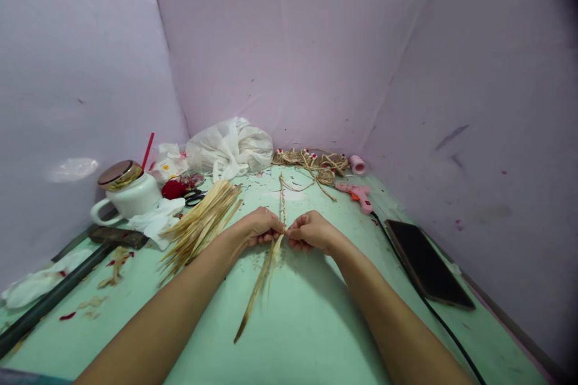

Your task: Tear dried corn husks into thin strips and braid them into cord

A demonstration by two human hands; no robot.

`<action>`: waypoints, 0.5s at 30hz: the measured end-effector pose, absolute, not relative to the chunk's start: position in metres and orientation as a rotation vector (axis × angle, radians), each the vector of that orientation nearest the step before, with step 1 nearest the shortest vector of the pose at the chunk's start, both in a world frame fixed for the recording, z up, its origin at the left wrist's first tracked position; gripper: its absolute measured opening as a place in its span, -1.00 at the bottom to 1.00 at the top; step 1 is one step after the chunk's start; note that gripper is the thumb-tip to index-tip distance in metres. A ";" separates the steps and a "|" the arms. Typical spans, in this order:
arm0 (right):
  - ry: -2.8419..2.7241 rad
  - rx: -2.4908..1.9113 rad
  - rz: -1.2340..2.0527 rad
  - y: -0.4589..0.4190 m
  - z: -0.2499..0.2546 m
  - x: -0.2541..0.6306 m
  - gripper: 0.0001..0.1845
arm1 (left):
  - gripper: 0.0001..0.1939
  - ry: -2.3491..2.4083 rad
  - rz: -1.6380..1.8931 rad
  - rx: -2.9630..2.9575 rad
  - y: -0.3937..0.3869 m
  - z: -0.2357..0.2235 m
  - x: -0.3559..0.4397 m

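Note:
A thin braid of dried straw-coloured leaf strips (283,201) runs away from me along the middle of the green table. My left hand (264,226) pinches its near end from the left. From the right, my right hand (311,231) closes its thumb and fingers on the same spot. Loose strips (259,292) hang from between the hands toward me, one of them long with a dark tip. Just left of my left hand lies a bundle of dry leaf strips (203,222). Exactly which strand each hand grips is too small to see.
Left stand a white mug (135,197) with a lidded jar on it and a hammer (58,286). Behind are scissors (195,197), a plastic bag (232,147) and woven pieces with cord (311,162). A pink glue gun (359,194) and a phone (428,264) lie right.

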State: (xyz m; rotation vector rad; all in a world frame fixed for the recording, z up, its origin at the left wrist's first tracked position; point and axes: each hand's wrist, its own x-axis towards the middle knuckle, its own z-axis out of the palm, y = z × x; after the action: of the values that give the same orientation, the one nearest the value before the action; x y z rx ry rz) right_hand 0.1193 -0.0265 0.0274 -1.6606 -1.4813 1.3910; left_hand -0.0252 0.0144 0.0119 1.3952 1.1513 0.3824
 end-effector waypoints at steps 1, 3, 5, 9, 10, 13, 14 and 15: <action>-1.486 -1.659 1.396 -0.026 0.027 0.121 -0.86 | -0.89 1.153 0.389 1.399 0.014 0.012 -0.025; -1.508 -1.667 1.423 -0.024 0.028 0.126 -0.88 | -0.88 1.154 0.392 1.402 0.013 0.014 -0.023; -1.576 -1.689 1.464 -0.024 0.032 0.134 -0.88 | -0.88 1.162 0.388 1.413 0.011 0.015 -0.021; -1.608 -1.824 1.384 -0.026 0.044 0.149 -0.93 | -0.90 1.307 0.359 1.464 0.004 0.019 -0.019; -1.538 -1.856 1.264 -0.027 0.047 0.150 -0.96 | -0.90 1.347 0.346 1.484 0.002 0.019 -0.019; -1.390 -1.824 0.918 -0.022 0.052 0.143 -0.90 | -0.92 1.381 0.363 1.573 -0.002 0.016 -0.021; -1.417 -1.800 0.866 -0.018 0.052 0.136 -0.88 | -0.93 1.365 0.377 1.594 -0.002 0.013 -0.022; -1.486 -1.783 0.839 -0.012 0.052 0.127 -0.86 | -0.93 1.348 0.366 1.612 -0.001 0.011 -0.023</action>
State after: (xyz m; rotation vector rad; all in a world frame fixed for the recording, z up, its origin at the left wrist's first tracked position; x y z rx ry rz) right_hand 0.1270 -0.0123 0.0519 -1.7828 -1.4857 0.8389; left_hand -0.0231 -0.0008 0.0106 1.6118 1.3481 0.3658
